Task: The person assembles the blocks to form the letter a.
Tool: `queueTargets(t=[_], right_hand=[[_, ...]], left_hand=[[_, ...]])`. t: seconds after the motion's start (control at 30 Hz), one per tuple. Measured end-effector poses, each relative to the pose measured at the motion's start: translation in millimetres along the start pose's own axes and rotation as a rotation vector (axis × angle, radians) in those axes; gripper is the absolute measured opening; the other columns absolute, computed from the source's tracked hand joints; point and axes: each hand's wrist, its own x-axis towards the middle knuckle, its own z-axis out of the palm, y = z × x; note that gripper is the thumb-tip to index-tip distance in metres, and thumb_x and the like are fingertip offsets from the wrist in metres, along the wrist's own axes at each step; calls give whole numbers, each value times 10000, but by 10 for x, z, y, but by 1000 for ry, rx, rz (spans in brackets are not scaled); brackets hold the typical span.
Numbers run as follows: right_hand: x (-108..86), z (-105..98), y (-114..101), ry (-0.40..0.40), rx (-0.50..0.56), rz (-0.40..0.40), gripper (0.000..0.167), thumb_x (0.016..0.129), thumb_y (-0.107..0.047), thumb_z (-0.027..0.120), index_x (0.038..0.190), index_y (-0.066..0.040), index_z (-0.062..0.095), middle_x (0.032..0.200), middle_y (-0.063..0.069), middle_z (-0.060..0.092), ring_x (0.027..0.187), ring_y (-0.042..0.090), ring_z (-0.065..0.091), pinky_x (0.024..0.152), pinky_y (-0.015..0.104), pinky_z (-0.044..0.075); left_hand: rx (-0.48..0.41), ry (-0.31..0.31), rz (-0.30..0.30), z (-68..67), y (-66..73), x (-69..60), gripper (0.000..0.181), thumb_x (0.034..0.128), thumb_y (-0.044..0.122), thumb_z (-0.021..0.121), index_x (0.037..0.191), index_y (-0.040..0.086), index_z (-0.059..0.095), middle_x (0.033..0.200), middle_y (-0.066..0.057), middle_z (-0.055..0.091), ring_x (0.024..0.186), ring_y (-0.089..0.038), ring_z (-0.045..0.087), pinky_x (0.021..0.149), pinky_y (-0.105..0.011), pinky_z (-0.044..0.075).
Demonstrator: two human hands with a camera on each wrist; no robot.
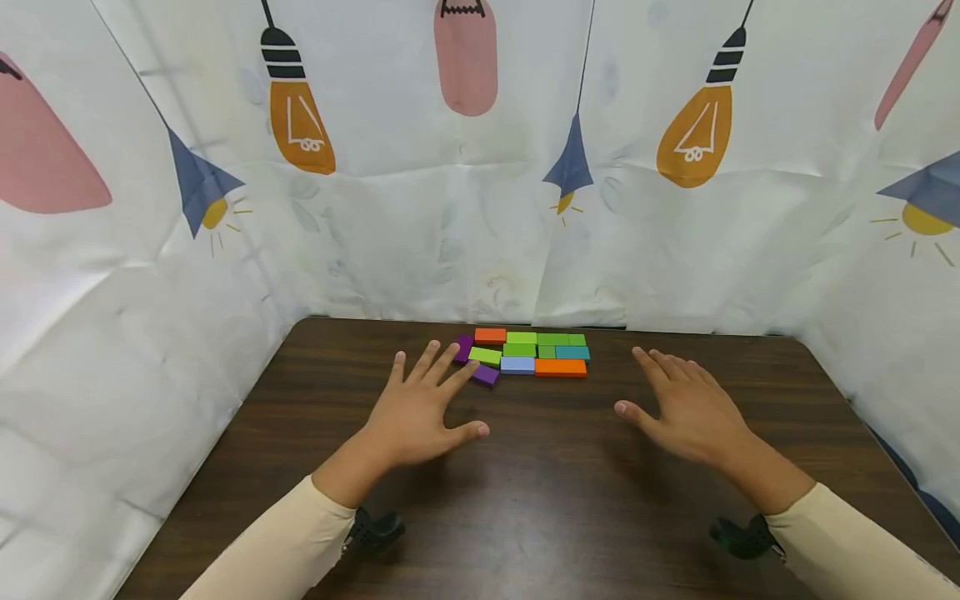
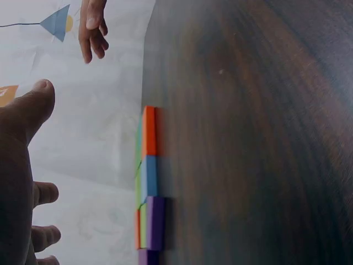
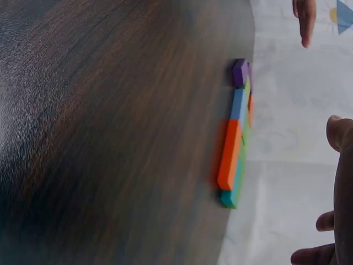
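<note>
Several flat coloured blocks lie packed together near the far edge of the table. Among them are a long orange block (image 1: pixel 560 367), a light blue block (image 1: pixel 517 365), a teal block (image 1: pixel 572 353), green blocks and an orange-red block (image 1: pixel 491 336). Two purple blocks sit at the left end, one of them tilted (image 1: pixel 485 375). My left hand (image 1: pixel 416 412) hovers over the table with fingers spread, just in front of the purple blocks, and holds nothing. Off to the right of the blocks, my right hand (image 1: pixel 690 412) is also raised with fingers extended and holds nothing.
The dark wood-grain table (image 1: pixel 525 500) spreads out below both hands. A white cloth (image 1: pixel 465 225) printed with lamps and bulbs hangs behind it and along its sides. A dark strapped device (image 1: pixel 375 529) is on the left wrist, another (image 1: pixel 742 537) on the right.
</note>
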Motion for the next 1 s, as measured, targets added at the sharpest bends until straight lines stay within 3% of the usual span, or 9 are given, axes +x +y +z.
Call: queueTargets(t=[0.13,0.43,0.63,1.0], right_hand=[[53,121,-2,32,13,-15,854,1007,-645,491,1593,-42,344,1494,271,440,1340,493,435,1057,690,336],[261,410,-40,-19,75,-11,826,1012,-669,443,1563,-55,417,1447,237,444,1294,442,462,1025,663,388],[423,567,-117,-51,113,-23,848,1001,-695,430,1553,-51,433,1455,224,453,1312,428,452,1033,660,392],[664,728,-239,-87,60,-65,849,996,-711,414,1534,-56,469,1456,224,470,1301,405,465,1028,605,423]], left_hand=[[-37,-11,4,132,22,26,902,910,800,473,1625,270,328,1695,-70,173,1559,-308,87,1186,-658,43],[-112,0,25,386,91,49,844,921,739,546,1581,225,431,1625,-96,357,1502,-358,284,1175,-612,225],[-103,-14,39,453,147,67,831,928,743,525,1558,204,467,1574,-108,425,1449,-357,378,1141,-579,320],[-104,-30,55,536,195,118,800,940,733,514,1542,206,489,1509,-75,496,1410,-306,428,1083,-568,391]])
